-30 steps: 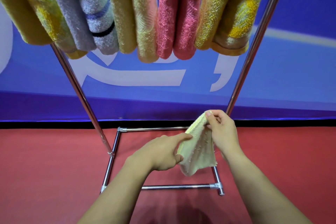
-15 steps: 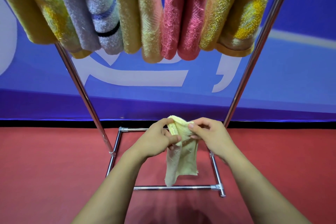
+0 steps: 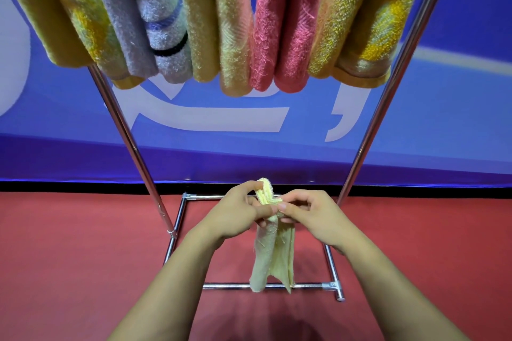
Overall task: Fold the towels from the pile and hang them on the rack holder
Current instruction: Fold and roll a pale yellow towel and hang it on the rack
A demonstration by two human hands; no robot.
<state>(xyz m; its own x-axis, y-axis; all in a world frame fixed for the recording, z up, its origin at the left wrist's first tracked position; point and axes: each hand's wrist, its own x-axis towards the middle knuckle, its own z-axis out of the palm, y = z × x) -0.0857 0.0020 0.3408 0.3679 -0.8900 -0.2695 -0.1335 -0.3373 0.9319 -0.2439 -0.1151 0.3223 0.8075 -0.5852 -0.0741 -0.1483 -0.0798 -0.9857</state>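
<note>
While both bare forearms reach forward from the bottom edge of the view, the left hand (image 3: 235, 212) and the right hand (image 3: 313, 213) meet above the red floor (image 3: 69, 271), each pinching the top of a small pale-yellow terry towel (image 3: 273, 255). The left fingers (image 3: 263, 212) curl round the towel's folded upper edge from the left, thumb toward the right hand; the right fingers (image 3: 288, 206) curl and pinch the same edge from the right, just beside the left thumb. A doubled loop of the cloth stands up between the two hands, and the rest of the towel hangs down in two loose, narrow flaps, apart from the floor.

Under and behind the towel lies the rectangular base of a chrome tube rack holder (image 3: 331, 285), its two slanted uprights rising left and right. Beyond it a blue banner with large white shapes (image 3: 207, 122) runs across the back, with a black strip where it meets the floor. Highest in view, a row of folded towels (image 3: 227, 22) hangs side by side: yellow patterned, lilac with green, blue and black stripes, yellow-peach, pink, and yellow-orange.
</note>
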